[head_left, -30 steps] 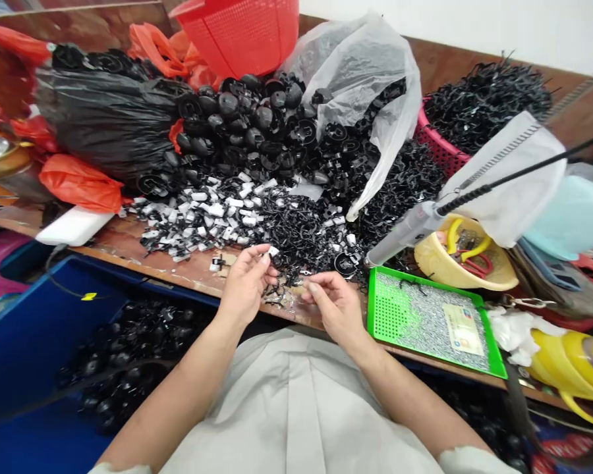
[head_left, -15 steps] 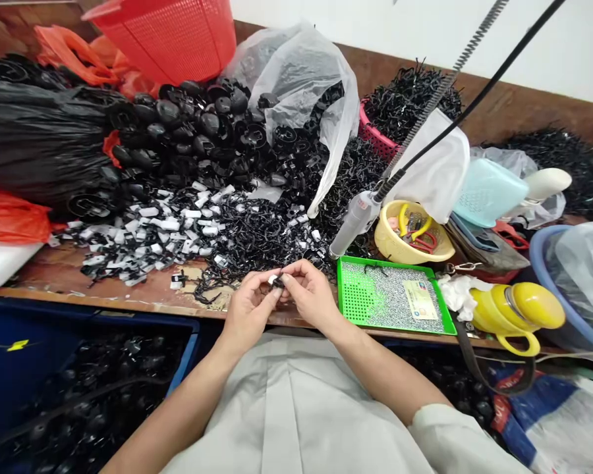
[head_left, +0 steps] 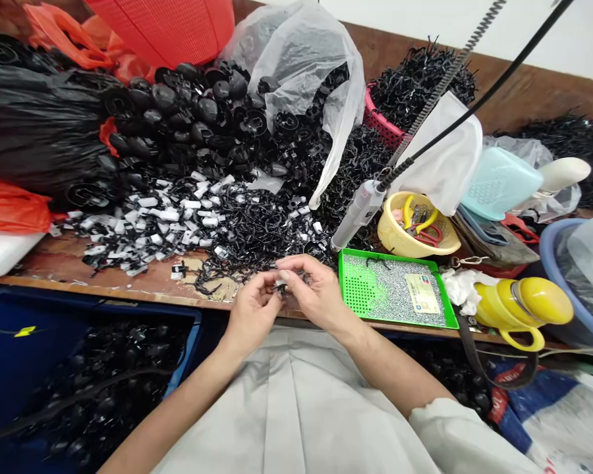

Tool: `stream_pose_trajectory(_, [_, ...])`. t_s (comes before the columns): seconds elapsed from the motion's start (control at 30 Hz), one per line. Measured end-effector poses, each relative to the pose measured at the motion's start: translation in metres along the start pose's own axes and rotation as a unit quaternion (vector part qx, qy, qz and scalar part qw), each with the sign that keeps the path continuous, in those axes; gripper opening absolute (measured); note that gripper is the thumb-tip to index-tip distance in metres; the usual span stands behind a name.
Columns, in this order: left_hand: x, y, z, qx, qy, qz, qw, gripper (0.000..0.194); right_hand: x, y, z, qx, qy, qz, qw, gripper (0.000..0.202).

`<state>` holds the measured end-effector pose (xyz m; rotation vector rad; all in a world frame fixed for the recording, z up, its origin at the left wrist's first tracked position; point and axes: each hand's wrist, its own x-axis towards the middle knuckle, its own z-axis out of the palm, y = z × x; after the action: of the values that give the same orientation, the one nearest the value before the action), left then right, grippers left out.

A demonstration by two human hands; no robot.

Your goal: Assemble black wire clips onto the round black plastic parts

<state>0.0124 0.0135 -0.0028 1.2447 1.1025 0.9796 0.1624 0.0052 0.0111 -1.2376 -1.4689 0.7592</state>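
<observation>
My left hand [head_left: 255, 308] and my right hand [head_left: 312, 289] meet at the front edge of the bench. Between their fingertips is a small black and white part [head_left: 281, 284], mostly covered by the fingers. Both hands are closed on it. Behind them lies a heap of white and black parts [head_left: 168, 214], with thin black pieces [head_left: 252, 224] beside it. Right of my right hand, a green tray [head_left: 360, 289] holds tiny silvery pieces and a card. A grey electric screwdriver [head_left: 358, 212] hangs just above the tray's back left corner.
Black round parts [head_left: 197, 112] and a clear plastic bag [head_left: 306, 59] lie farther back. At the right are a yellow bowl of pliers [head_left: 395, 240], a yellow flask [head_left: 543, 306] and a blue tub [head_left: 553, 247]. A blue bin [head_left: 192, 342] stands below the bench at left.
The camera view has shifted slightly. My right fingers have moved over the small part, hiding more of it. Both hands stay together in nearly the same place.
</observation>
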Motion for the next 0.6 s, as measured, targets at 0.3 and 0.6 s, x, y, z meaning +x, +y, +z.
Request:
stream_pose_trajectory(0.3, [0.0, -0.01, -0.009, 0.204, 0.049, 0.091, 0.974, 0.032, -0.008, -0.002, 0.001, -0.165, -0.059, 0.018, 0.984, 0.009])
stream_pose_trajectory(0.6, [-0.011, -0.005, -0.005, 0.203, 0.035, 0.106, 0.973, 0.026, -0.012, 0.006, -0.005, -0.096, -0.061, 0.055, 0.992, 0.011])
